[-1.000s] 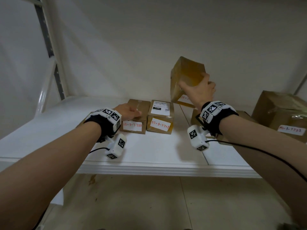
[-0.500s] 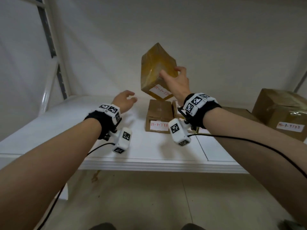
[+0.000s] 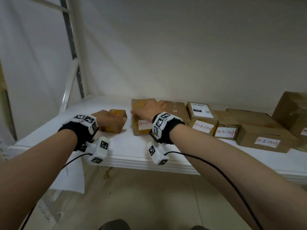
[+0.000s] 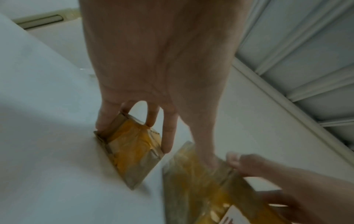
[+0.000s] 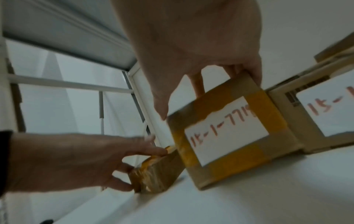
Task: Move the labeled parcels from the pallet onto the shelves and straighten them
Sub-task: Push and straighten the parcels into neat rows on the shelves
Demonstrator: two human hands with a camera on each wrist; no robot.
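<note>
My left hand (image 3: 111, 117) grips small parcel (image 3: 116, 126), fingers (image 4: 168, 136) down its sides, parcel resting on shelf (image 3: 129, 146) near left end. My right hand (image 3: 149, 108) grasps taped parcel (image 3: 141, 127) from above, fingers (image 5: 252, 71) over far top edge, thumb on left side. Taped parcel sits on shelf, white label with red writing facing me, just right of small parcel, narrow gap between. Row of labeled parcels (image 3: 203, 123) continues rightward, first one touching taped parcel.
</note>
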